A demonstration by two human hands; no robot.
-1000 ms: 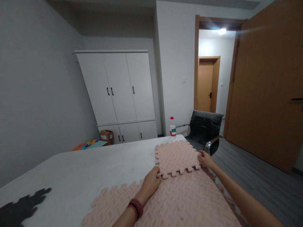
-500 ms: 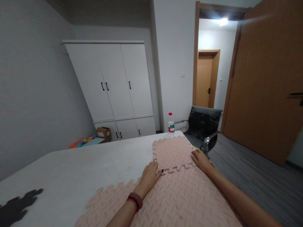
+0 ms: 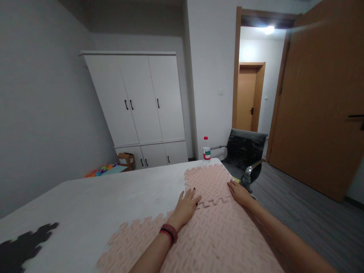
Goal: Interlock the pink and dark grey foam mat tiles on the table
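Both hands flat on foam mat seam, far right of bench.
Left hand [image 3: 186, 206] and right hand [image 3: 239, 192] lie open, gripping nothing, pressing small tile [image 3: 209, 182] into large mat [image 3: 216, 242]. Risk: uneven pressure could leave teeth unseated.

i'm seeing a dim, greyish room; a hallway lamp [image 3: 269, 29] is glaring through the doorway, edges are bowing, detail is looking soft and slightly noisy.
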